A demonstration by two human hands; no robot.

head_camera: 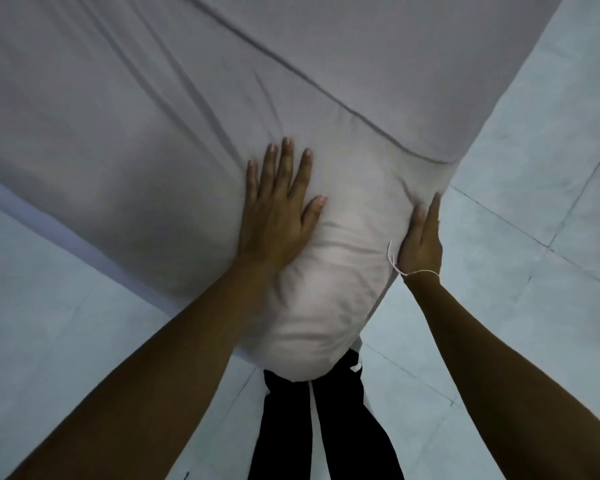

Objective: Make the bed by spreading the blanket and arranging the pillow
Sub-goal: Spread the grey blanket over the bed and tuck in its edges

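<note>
Pillow [329, 271]: white, at near corner of bed [118, 116], overhanging its edge. Left hand [278, 209]: flat on pillow's left side, fingers straight and spread. Right hand [421, 237]: fingers straight, pressed against pillow's right side; thread [420, 272] at wrist. Floor [534, 202]: pale tiles.

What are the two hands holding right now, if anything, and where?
Nothing is gripped. The left hand lies flat, fingers straight, on top of the plump white fabric pillow; the right hand presses straight-fingered against the pillow's right side.
</note>
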